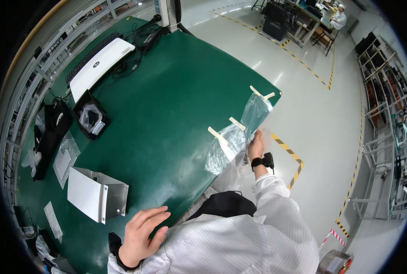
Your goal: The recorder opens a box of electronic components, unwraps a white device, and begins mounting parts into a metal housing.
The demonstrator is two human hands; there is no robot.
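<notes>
My left hand [144, 233] hovers at the table's near edge with its fingers stretched out and nothing in it. To its left, a bent sheet-metal housing [85, 194] with a white face stands on the green table [167, 105]. My right hand [256, 145] hangs low past the table's right edge, beside clear plastic bags. One crinkled clear bag [224, 153] and another clear bag [255, 113] are fixed at that edge by strips of cream tape [218, 135]. The right hand's fingertips are hidden, so its grip does not show.
At the far left are a white flat device [100, 66], a black keyboard [93, 54] and tangled cables [141, 43]. Black bins [90, 119] hold bagged parts. Bubble-wrap [67, 157] lies nearby. Shelving [386, 100] lines the right wall; a seated person [338, 18] is far back.
</notes>
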